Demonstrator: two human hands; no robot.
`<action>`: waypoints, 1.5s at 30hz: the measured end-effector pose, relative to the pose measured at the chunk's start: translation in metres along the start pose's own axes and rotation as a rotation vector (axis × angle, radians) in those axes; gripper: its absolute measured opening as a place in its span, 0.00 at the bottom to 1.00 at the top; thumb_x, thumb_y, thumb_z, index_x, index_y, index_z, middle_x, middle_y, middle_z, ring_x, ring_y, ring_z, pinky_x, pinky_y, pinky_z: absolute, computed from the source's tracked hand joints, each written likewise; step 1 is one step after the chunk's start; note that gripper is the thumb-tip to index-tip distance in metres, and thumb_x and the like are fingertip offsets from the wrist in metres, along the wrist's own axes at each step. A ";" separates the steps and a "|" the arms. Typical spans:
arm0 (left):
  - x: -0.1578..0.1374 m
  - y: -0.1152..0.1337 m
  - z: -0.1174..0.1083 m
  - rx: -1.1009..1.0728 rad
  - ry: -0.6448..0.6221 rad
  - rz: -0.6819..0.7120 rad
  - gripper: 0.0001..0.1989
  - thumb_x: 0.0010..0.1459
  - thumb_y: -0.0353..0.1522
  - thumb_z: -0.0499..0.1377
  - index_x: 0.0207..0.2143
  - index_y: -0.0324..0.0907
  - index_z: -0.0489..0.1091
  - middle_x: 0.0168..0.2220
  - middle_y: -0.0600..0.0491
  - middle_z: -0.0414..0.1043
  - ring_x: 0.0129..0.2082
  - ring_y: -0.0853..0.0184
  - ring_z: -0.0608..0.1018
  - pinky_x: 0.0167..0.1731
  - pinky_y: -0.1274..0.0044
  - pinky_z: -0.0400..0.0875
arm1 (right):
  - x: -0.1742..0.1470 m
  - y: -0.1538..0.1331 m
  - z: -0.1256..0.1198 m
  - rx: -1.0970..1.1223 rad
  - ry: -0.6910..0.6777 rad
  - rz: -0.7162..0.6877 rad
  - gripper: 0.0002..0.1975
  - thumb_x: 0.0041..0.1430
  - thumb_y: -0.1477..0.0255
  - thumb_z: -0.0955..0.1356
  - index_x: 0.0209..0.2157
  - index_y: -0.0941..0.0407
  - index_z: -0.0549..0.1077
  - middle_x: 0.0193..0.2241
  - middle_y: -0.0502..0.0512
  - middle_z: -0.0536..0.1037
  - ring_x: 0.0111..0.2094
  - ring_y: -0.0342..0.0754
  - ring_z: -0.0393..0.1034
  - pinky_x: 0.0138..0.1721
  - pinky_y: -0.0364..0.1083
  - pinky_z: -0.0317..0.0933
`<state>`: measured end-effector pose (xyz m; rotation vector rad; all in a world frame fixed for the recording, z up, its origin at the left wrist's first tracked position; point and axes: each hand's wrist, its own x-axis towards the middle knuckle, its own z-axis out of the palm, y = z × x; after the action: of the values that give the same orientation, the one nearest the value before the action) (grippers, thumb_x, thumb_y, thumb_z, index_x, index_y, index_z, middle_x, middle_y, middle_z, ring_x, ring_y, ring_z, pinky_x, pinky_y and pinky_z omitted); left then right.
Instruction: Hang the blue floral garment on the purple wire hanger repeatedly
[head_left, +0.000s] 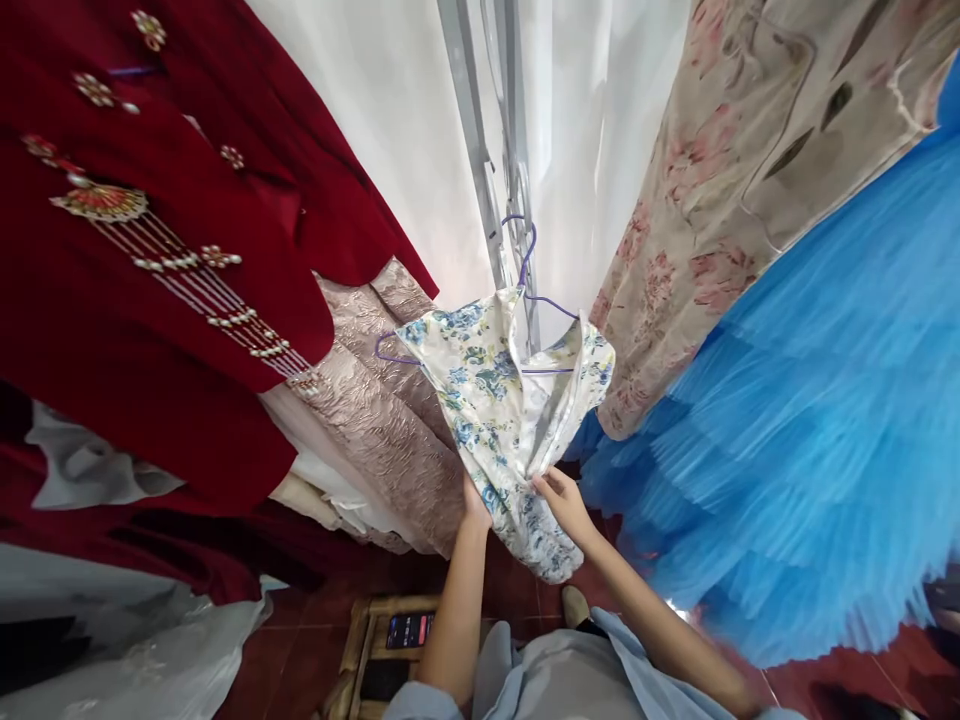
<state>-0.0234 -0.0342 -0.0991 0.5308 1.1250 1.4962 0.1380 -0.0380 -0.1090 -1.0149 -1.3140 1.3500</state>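
A white sleeveless top with blue flowers [480,380] hangs on a purple hanger [529,250], whose hook sits at a grey metal rail. The hanger's left end sticks out past the garment's shoulder. My right hand [564,502] pinches the edge of the front opening low on the top, thumb and fingers together. On the other side, my left hand [477,508] is at the garment's lower left edge. Its fingers go behind the cloth and are hidden. The top's lower part droops between my forearms.
Dark red beaded garments [247,230] and a pink textured dress [390,410] hang at left. A floral beige dress [667,240] and a blue ruffled tulle dress [780,430] hang at right. Below, a wooden stool [360,650] carries a phone [409,630].
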 end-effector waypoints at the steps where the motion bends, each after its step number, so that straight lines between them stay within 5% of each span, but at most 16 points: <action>1: -0.001 -0.001 -0.004 -0.036 -0.046 -0.040 0.42 0.56 0.65 0.48 0.51 0.42 0.77 0.55 0.40 0.74 0.61 0.50 0.71 0.61 0.59 0.65 | 0.001 0.003 0.001 -0.017 0.026 -0.003 0.20 0.60 0.51 0.67 0.30 0.55 0.70 0.27 0.53 0.73 0.31 0.51 0.68 0.38 0.50 0.67; 4: -0.006 -0.007 -0.015 -0.055 -0.164 -0.101 0.46 0.45 0.67 0.58 0.53 0.42 0.75 0.56 0.40 0.74 0.63 0.48 0.69 0.62 0.60 0.64 | 0.000 0.006 0.005 -0.074 0.117 -0.014 0.19 0.60 0.53 0.68 0.28 0.54 0.68 0.25 0.51 0.71 0.29 0.50 0.66 0.34 0.48 0.64; 8: -0.009 -0.017 -0.017 0.196 -0.145 0.096 0.38 0.45 0.50 0.71 0.55 0.42 0.71 0.58 0.42 0.73 0.62 0.52 0.71 0.61 0.66 0.65 | -0.009 0.004 0.011 -0.193 0.192 -0.059 0.15 0.62 0.57 0.66 0.37 0.56 0.71 0.32 0.55 0.75 0.33 0.51 0.68 0.37 0.49 0.65; 14: -0.003 -0.031 -0.004 0.403 0.005 0.202 0.22 0.53 0.46 0.66 0.43 0.38 0.76 0.44 0.44 0.80 0.51 0.53 0.79 0.55 0.67 0.69 | 0.009 -0.029 0.000 -0.295 0.248 -0.170 0.12 0.60 0.62 0.66 0.41 0.54 0.65 0.29 0.49 0.71 0.30 0.48 0.67 0.37 0.49 0.65; 19: 0.003 -0.039 -0.006 0.399 0.081 0.182 0.18 0.56 0.45 0.63 0.41 0.40 0.76 0.45 0.45 0.79 0.53 0.54 0.77 0.58 0.67 0.66 | 0.080 -0.095 -0.031 0.016 0.353 -0.257 0.28 0.56 0.59 0.70 0.52 0.51 0.54 0.29 0.47 0.74 0.30 0.49 0.71 0.37 0.49 0.67; 24: 0.001 -0.044 -0.004 0.339 0.112 0.156 0.17 0.57 0.42 0.62 0.44 0.41 0.75 0.50 0.46 0.78 0.58 0.55 0.74 0.60 0.68 0.65 | 0.146 -0.132 -0.056 0.066 0.506 -0.168 0.25 0.55 0.49 0.69 0.42 0.51 0.58 0.23 0.46 0.71 0.23 0.50 0.69 0.29 0.49 0.65; 29: -0.006 -0.046 0.004 0.328 0.121 0.122 0.17 0.57 0.40 0.61 0.45 0.40 0.75 0.51 0.46 0.78 0.58 0.55 0.74 0.60 0.69 0.65 | 0.148 -0.136 -0.077 -0.380 0.606 -0.300 0.21 0.65 0.52 0.60 0.25 0.52 0.58 0.18 0.46 0.61 0.23 0.46 0.59 0.29 0.45 0.55; 33: -0.010 -0.047 0.005 0.309 0.099 0.183 0.20 0.57 0.40 0.62 0.50 0.41 0.74 0.54 0.46 0.76 0.58 0.56 0.74 0.60 0.69 0.65 | 0.145 -0.158 -0.096 -0.698 0.662 -0.503 0.22 0.66 0.59 0.61 0.21 0.52 0.54 0.21 0.49 0.59 0.27 0.47 0.57 0.34 0.46 0.54; 39: -0.004 -0.050 -0.002 0.404 0.101 0.282 0.21 0.59 0.46 0.60 0.44 0.38 0.72 0.47 0.42 0.76 0.51 0.56 0.77 0.54 0.68 0.69 | 0.170 -0.208 -0.089 -0.822 0.456 -0.902 0.18 0.65 0.63 0.63 0.22 0.53 0.61 0.32 0.57 0.67 0.37 0.52 0.62 0.42 0.50 0.58; 42: -0.008 -0.051 -0.004 0.412 0.276 0.401 0.21 0.64 0.46 0.55 0.50 0.40 0.67 0.52 0.41 0.71 0.55 0.57 0.74 0.56 0.69 0.67 | 0.173 -0.217 -0.067 -0.813 0.218 -1.039 0.17 0.65 0.65 0.64 0.22 0.54 0.63 0.36 0.60 0.69 0.39 0.53 0.63 0.44 0.52 0.58; 45: -0.018 -0.050 -0.007 0.469 0.480 0.664 0.21 0.67 0.44 0.52 0.56 0.42 0.60 0.59 0.39 0.62 0.59 0.58 0.69 0.59 0.67 0.64 | 0.165 -0.215 -0.043 -0.795 0.121 -1.091 0.17 0.66 0.66 0.64 0.22 0.55 0.64 0.36 0.60 0.68 0.39 0.53 0.62 0.43 0.53 0.58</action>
<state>0.0005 -0.0584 -0.1406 0.9666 1.8156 1.9974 0.1662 0.1229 0.1113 -0.6199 -1.9240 -0.0784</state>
